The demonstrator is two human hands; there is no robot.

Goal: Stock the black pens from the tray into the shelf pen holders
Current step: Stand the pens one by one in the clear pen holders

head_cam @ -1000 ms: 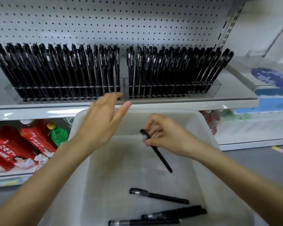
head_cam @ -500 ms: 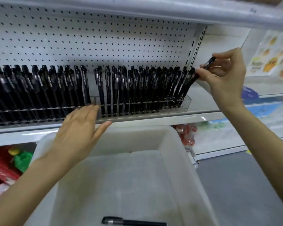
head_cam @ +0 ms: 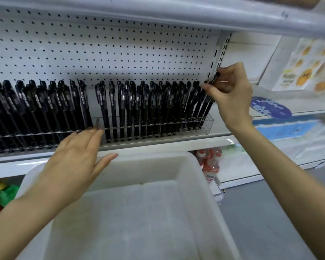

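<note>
Past the tray (head_cam: 201,177) at six o'clock, my left hand (head_cam: 73,166) lies flat, fingers straight, fingertips at the pen holder (head_cam: 208,121). At one o'clock, my right hand (head_cam: 231,91) pinches a pen (head_cam: 213,78) near its cap over the holder's right end. It should be light, stiff and likely slick.

Black pens (head_cam: 152,102): white print runs along each barrel in the holders on the shelf; too small and blurred to read.
Blue oval sign (head_cam: 270,107): white characters, past the shelf's right end; blurred, unreadable.
Sheet of yellow faces (head_cam: 306,66): yellow lettering near its lower left corner; illegible.
Bottles (head_cam: 209,166): below the shelf's front edge, red-and-white labels; print cannot be made out.
</note>
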